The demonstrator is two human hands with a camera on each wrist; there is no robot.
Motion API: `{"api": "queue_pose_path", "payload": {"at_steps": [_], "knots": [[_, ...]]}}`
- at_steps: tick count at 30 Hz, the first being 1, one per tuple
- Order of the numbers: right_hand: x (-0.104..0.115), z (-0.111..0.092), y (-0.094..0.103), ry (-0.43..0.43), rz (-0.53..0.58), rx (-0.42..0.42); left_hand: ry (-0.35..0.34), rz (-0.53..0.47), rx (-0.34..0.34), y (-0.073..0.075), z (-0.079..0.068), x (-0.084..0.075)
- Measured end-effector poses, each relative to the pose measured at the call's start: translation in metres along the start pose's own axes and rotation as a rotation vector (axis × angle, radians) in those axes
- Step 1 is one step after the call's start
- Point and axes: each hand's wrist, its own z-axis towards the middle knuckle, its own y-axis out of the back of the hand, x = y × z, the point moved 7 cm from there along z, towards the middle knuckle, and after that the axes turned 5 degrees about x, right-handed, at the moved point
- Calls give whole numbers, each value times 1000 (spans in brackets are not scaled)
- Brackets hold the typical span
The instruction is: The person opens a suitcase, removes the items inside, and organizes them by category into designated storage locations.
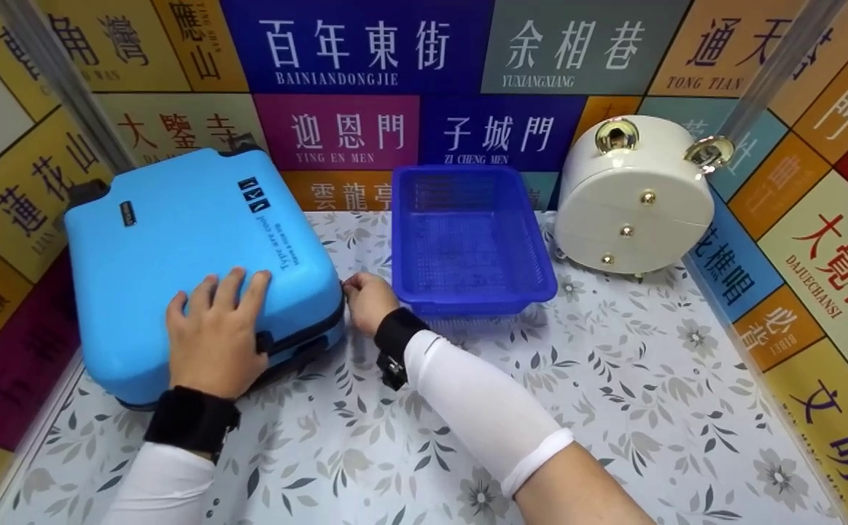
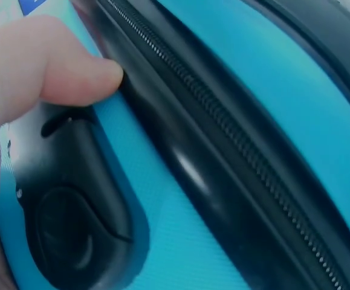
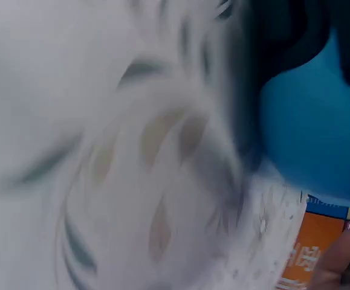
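On the leaf-patterned desk (image 1: 307,459), the left hand (image 1: 216,332) rests on the lid of a blue suitcase (image 1: 190,219), fingers spread apart, thumb against the black edge strip beside the zipper (image 2: 241,141). The suitcase sits at left, lid down, its contents hidden; its lid reads "Type are cool", with a small dark plate too fine to read. At its right front corner, the right hand (image 1: 372,302) has its fingers curled, pinching at the zipper; the exact part is too small to make out. Just beyond stands a blue basket (image 1: 467,297), its mesh floor showing. Farther right is a round white case (image 1: 631,219) with gold fittings, closed. The wall (image 1: 354,80) behind reads "BAINIANDONGJIE", "YING EN MEN" and "ZI CHENG MEN".
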Motion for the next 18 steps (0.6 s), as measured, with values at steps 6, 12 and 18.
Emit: {"api": "queue_pose_path", "payload": {"at_steps": [6,12,18], "knots": [[8,-24,9,24,-227,33,33,6,-2,-4,7,-3],[15,-50,2,57,-266,90,66,22,-22,-10,22,-16],[22,-54,-2,76,-342,100,95,0,38,-12,29,-29]]}}
